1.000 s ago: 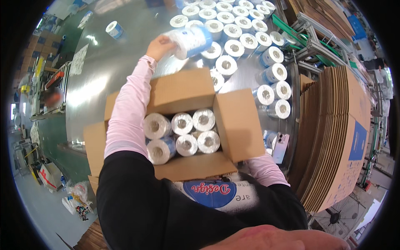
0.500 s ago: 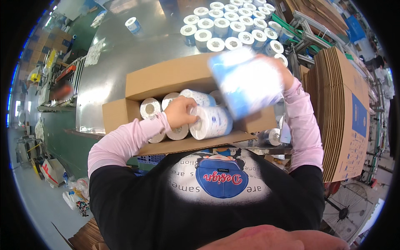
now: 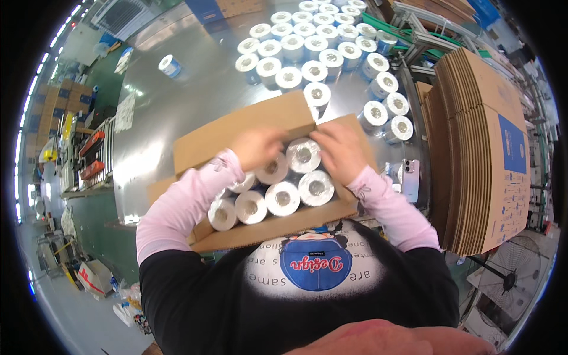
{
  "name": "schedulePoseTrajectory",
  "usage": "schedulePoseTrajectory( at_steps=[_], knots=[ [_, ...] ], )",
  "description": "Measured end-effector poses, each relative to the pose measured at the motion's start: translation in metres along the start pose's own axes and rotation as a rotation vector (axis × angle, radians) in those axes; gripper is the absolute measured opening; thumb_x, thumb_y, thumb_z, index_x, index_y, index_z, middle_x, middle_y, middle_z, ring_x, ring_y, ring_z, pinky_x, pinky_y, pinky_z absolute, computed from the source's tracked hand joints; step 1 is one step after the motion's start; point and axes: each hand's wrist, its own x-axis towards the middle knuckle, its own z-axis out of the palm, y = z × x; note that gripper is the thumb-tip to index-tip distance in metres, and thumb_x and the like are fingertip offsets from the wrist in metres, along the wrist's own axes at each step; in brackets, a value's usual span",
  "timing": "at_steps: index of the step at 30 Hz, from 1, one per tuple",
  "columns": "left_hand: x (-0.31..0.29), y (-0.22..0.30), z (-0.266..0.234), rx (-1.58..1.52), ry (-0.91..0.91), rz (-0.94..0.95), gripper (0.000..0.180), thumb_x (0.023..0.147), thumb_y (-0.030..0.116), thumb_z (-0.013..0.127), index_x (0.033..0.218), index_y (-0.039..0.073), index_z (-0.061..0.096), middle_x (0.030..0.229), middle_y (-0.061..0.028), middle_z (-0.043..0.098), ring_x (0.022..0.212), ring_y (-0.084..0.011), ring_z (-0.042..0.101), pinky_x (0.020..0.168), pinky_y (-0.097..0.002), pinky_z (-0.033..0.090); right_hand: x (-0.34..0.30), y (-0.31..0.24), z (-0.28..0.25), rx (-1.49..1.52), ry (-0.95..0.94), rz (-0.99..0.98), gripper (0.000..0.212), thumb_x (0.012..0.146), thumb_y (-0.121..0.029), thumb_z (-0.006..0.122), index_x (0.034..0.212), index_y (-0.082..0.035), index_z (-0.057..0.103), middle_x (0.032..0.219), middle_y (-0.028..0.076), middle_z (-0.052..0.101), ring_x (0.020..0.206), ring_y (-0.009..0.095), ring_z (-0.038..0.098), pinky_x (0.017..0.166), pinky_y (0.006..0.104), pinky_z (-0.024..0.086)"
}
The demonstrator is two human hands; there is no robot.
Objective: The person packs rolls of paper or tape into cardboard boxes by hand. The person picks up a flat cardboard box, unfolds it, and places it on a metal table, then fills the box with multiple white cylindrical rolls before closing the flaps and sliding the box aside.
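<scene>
An open cardboard box stands in front of me, holding two rows of wrapped paper rolls, among them a near-row roll with its core facing up. My left hand is over the far row, beside the far flap; motion smears its fingers. At the box's right end is my right hand, its fingers stretched out beside the far-right roll and close to the right flap. Part of the far row is hidden under my left hand and forearm.
On the metal table, several upright rolls stand beyond the box, and a lone roll is at the far left. A phone lies right of the box. Flattened cartons are stacked at the right, above a fan.
The rolls my right hand carried and the ones lying on their sides now stand in the box. My right hand has come down to the box's right end; my left hand has moved farther over it.
</scene>
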Motion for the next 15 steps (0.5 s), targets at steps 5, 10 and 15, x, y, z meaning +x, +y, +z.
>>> schedulePoseTrajectory(
  at_steps=[5, 10, 15],
  knots=[
    [0.087, -0.086, 0.041, 0.259, -0.048, -0.118, 0.045, 0.08, 0.009, 0.06, 0.125, 0.014, 0.057, 0.125, -0.0176, 0.053, 0.121, -0.0346, 0.046, 0.101, -0.0419, 0.04, -0.068, 0.063, 0.035, 0.353, -0.105, 0.359, 0.047, 0.087, -0.02, 0.055, 0.129, -0.001, 0.047, 0.136, 0.023, 0.042, 0.127, 0.04, 0.04, 0.109, 0.0426, 0.031],
    [0.175, -0.106, 0.105, 0.445, -0.246, 0.199, 0.066, 0.068, 0.007, 0.071, 0.129, 0.024, 0.053, 0.143, -0.0094, 0.038, 0.134, -0.0334, 0.033, 0.107, -0.0475, 0.035, -0.04, 0.204, -0.008, -0.316, 0.009, 0.612, 0.054, 0.083, -0.025, 0.061, 0.133, -0.013, 0.049, 0.134, 0.027, 0.044, 0.127, 0.041, 0.04, 0.107, 0.045, 0.034],
    [0.225, -0.116, 0.136, 0.549, -0.443, 0.263, 0.069, 0.071, 0.01, 0.07, 0.132, 0.031, 0.048, 0.144, -0.0068, 0.038, 0.136, -0.0301, 0.032, 0.106, -0.0506, 0.032, -0.015, 0.315, -0.012, -0.496, -0.444, 1.041, 0.067, 0.08, -0.051, 0.062, 0.139, -0.022, 0.046, 0.143, 0.023, 0.036, 0.138, 0.038, 0.026, 0.109, 0.0566, 0.022]
  ],
)
